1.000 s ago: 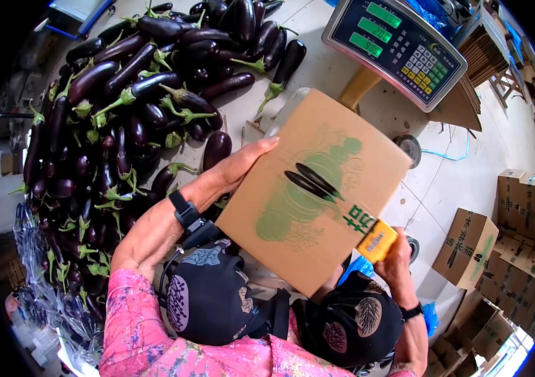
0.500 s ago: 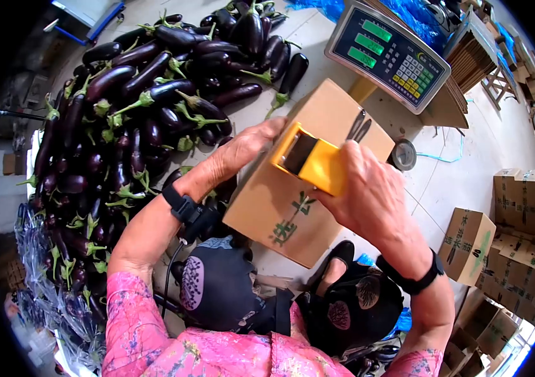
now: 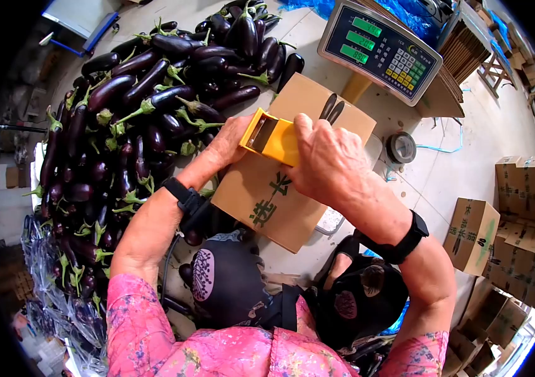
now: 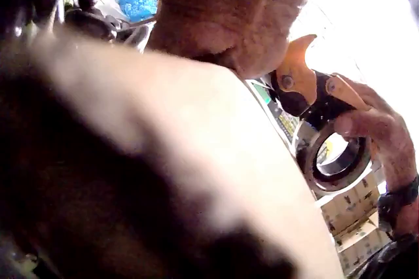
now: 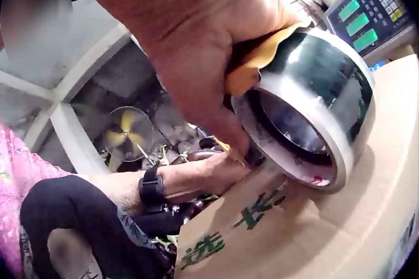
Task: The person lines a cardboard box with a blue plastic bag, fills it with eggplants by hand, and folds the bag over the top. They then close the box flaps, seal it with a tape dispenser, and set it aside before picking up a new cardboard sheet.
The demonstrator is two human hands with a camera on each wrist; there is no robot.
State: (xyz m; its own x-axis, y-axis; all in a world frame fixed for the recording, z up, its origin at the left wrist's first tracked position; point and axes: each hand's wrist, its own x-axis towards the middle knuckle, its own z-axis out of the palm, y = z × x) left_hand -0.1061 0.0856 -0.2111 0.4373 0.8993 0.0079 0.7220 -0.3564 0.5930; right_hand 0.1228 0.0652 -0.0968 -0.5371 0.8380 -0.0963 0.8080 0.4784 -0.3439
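Observation:
A brown cardboard box (image 3: 302, 213) printed with green characters and dark eggplants lies in front of the person. In the head view my right hand (image 3: 333, 157) grips a yellow tape dispenser (image 3: 280, 141), whose front end is at the box's left edge. The tape roll (image 5: 357, 89) sits right over the cardboard in the right wrist view. My left hand (image 3: 230, 139) rests at that same left edge, just beside the dispenser's front; its fingertips are hidden. Close up, the left wrist view shows this hand (image 4: 229, 17) near the orange front of the dispenser (image 4: 296, 69).
A large heap of eggplants (image 3: 110, 144) fills the left side. Behind the box stands a scale display (image 3: 380, 53), with part of a metal platform (image 3: 330, 221) showing beneath the box. Printed cartons (image 3: 472, 235) are stacked at the right. A dark ring-shaped object (image 3: 401, 148) is on the floor.
The box has turned, so another printed face shows. My right hand has carried the tape dispenser from the box's right edge across to its left edge. My left hand has stayed near the left edge.

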